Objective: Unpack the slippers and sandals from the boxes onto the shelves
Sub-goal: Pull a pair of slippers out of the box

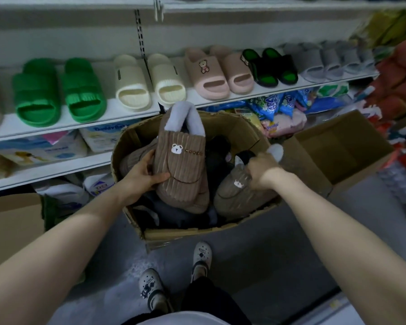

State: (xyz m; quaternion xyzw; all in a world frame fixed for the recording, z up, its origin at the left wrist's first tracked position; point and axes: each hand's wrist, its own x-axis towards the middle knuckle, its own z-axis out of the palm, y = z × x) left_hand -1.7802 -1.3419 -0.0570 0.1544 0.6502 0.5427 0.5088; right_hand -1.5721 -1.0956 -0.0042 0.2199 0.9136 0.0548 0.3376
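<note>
An open cardboard box [192, 231] stands on the floor below the shelf [131, 112]. My left hand [143, 174] grips a brown ribbed plush slipper [183, 160] with a white bear patch and grey fleece lining, held upright over the box. My right hand [260, 172] grips a second matching brown slipper [237, 195] that lies in the box, wrapped in clear plastic. Dark slippers [217, 148] fill the rest of the box. On the shelf stand pairs of green [59, 90], cream [148, 80], pink [218, 71], black-green [270, 66] and grey [326, 59] slides.
An empty open cardboard box [338, 146] sits to the right. A flat cardboard piece [12, 228] is at the left. Packaged goods [279, 106] fill the lower shelves. Red packages [399, 73] pile up at the far right. My feet [176, 277] stand on the grey floor.
</note>
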